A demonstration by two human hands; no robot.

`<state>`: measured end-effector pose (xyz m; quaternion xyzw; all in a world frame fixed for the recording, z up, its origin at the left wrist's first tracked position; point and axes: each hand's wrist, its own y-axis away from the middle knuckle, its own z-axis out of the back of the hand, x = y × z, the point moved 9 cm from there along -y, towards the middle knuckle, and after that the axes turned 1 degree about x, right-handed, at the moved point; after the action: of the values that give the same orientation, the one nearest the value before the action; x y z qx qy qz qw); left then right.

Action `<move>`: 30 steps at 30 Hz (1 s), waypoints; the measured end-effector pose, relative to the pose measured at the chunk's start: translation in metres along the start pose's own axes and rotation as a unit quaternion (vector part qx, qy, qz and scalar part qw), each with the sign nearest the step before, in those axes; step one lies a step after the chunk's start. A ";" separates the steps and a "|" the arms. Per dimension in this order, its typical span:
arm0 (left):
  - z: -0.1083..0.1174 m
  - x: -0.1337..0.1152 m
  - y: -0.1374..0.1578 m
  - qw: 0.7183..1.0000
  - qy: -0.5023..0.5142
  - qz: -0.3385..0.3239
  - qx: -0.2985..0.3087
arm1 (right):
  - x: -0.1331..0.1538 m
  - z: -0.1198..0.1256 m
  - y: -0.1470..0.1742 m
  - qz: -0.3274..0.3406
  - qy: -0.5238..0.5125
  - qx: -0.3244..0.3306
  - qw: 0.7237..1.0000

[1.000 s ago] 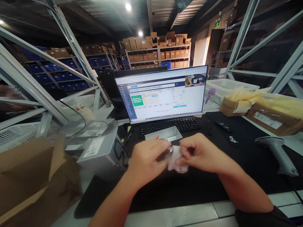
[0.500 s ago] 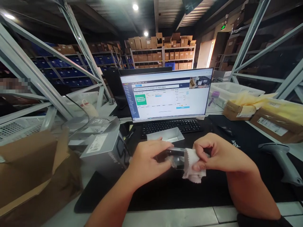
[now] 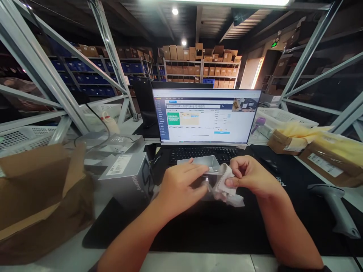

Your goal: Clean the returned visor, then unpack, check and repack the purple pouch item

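Note:
My right hand [image 3: 246,174] pinches a white zigzag-edged cloth [image 3: 224,186] between thumb and fingers. My left hand [image 3: 184,185] is curled round a crinkled clear plastic wrapping [image 3: 209,185], which meets the cloth. What lies inside the wrapping is mostly hidden by my fingers. Just beyond my hands sits an open grey box tray [image 3: 214,163], in front of the keyboard [image 3: 187,154]. To the left of my left hand stands a grey printed box [image 3: 124,177] with a white label on top.
An open cardboard carton [image 3: 31,196] occupies the left side. A monitor [image 3: 198,124] stands behind the keyboard. On the right are a mouse [image 3: 269,163], a barcode scanner [image 3: 331,204] and cardboard boxes with yellow packaging [image 3: 334,151]. A black desk mat [image 3: 210,230] lies under my hands.
My right hand has shifted slightly left and up with the cloth, closer to my left hand. Plastic now hangs below the cloth. The camera view has tilted and turned slightly.

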<state>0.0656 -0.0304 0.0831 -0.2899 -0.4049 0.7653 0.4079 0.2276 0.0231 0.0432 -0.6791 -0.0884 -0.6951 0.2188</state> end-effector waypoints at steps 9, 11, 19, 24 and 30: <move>-0.018 -0.015 0.003 0.996 -0.069 -0.054 0.006 | 0.007 -0.019 0.008 0.063 0.222 -0.139 0.963; -0.007 -0.009 0.001 0.998 -0.037 -0.040 -0.010 | 0.006 -0.008 0.004 0.046 0.142 -0.061 0.987; -0.008 -0.002 0.002 1.000 -0.006 -0.004 0.007 | -0.002 -0.002 0.005 0.033 0.108 -0.020 0.993; -0.019 -0.007 0.004 0.997 -0.067 -0.023 0.012 | 0.010 -0.022 0.004 0.118 0.236 -0.155 0.952; 0.004 0.017 0.001 0.998 0.038 0.056 -0.013 | 0.004 0.007 -0.005 0.056 0.072 0.059 0.994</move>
<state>0.0536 -0.0178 0.0827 -0.3463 -0.3823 0.7700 0.3756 0.2315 0.0299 0.0483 -0.6169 -0.0746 -0.7226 0.3030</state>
